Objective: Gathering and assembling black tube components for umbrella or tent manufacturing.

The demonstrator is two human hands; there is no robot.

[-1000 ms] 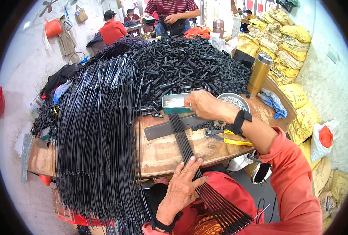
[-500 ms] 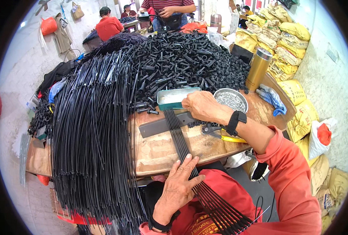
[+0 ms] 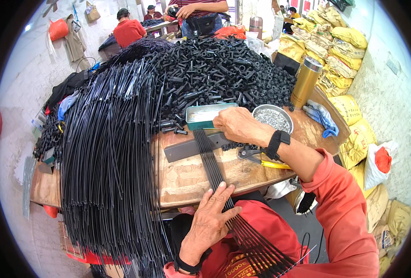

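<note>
Gold flask (image 3: 305, 87), silver lid (image 3: 313, 63), one; neighbours as I see them.
Just beside it, crumpled blue-and-white fabric (image 3: 322, 119); to its right, stacked yellow sacks (image 3: 349, 37) and, lower, one white sack (image 3: 374, 163); well beyond it, a person in a striped top (image 3: 212, 7); far to its left, a tan garment (image 3: 74, 45) and tan bag (image 3: 93, 15), wall-hung.

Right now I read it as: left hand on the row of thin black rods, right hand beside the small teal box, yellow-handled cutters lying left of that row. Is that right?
Not quite: the head view shows the yellow-handled cutters lying right of the row of thin black rods. The left hand is on that row, and the right hand is beside the small teal box.
</note>
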